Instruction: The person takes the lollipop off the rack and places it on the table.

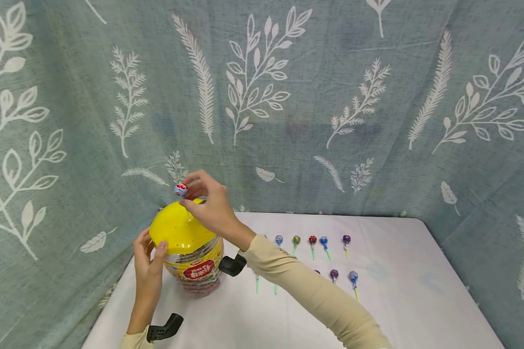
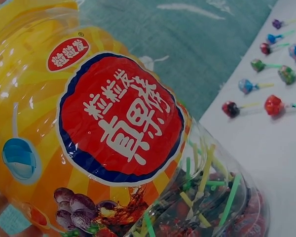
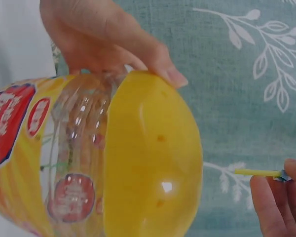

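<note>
My left hand (image 1: 148, 264) grips the upper side of a big clear plastic candy jar (image 1: 201, 271), its thumb lying on the yellow domed lid (image 3: 153, 158). The jar carries a yellow and red label (image 2: 121, 121), and lollipops with green and yellow sticks show through its lower wall. Above the lid, my right hand (image 1: 214, 203) pinches a lollipop (image 1: 181, 190) in a red and blue wrapper. Its yellow stick (image 3: 256, 173) points toward the lid in the right wrist view, apart from it.
On the white table (image 1: 397, 281), several wrapped lollipops lie in two rows right of the jar, among them a purple one (image 1: 347, 240) and a blue one (image 1: 353, 277). My right forearm covers part of the rows. A leaf-patterned green curtain (image 1: 288, 160) stands behind the table.
</note>
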